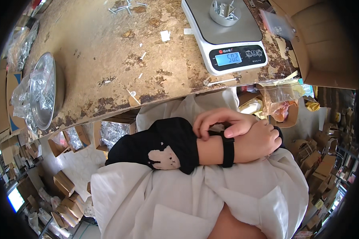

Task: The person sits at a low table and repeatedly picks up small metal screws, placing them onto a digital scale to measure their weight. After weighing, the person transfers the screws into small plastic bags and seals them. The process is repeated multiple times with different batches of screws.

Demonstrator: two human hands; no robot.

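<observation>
A black wristband sits around the left wrist, low in front of the table edge, above the lap. The right hand lies over that wrist, with bent fingers on the bare arm and the thumb close to the band. The thumb and fingers are apart, with a dark bit of the band between them — I can't tell if they pinch it. The left hand has its fingers curled in. Its inside is hidden, so I can't tell if it holds anything.

The left arm wears a black sleeve with a pale animal shape on it. Under the arms, a big white cloth covers the lap in folds.

Past the hands is a brown table with worn, peeling paint. Near its right end stands a white scale with a lit blue screen. On the scale is a small round dish with shiny metal bits inside. More screws lie in a pile at the far side of the table. To the left, a shiny metal bowl holds clear bags, and some hang over its rim.

A large cardboard box stands to the right of the scale — just past a clear bag. Below the table, more clear bags fill another box.
</observation>
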